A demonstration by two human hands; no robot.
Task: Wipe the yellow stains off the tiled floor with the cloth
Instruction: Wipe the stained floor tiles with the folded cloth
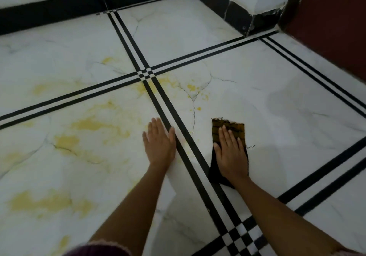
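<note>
A dark cloth (pixel 235 126) with a yellow-stained far end lies flat on the white marble-look tiled floor (pixel 277 89). My right hand (pixel 230 152) presses on it with straight fingers. My left hand (pixel 159 143) rests flat on the bare tile to the left of the double black line. Yellow stains (pixel 95 125) spread over the left tiles, with more of them near the line crossing (pixel 168 81). Small yellow spots (pixel 193 88) lie just beyond the cloth.
Double black inlay lines (pixel 178 125) cross the floor. A black skirting (pixel 59 8) runs along the white wall at the back. A dark red door or panel (pixel 336 28) stands at the right, beside a chipped wall corner (pixel 257 18).
</note>
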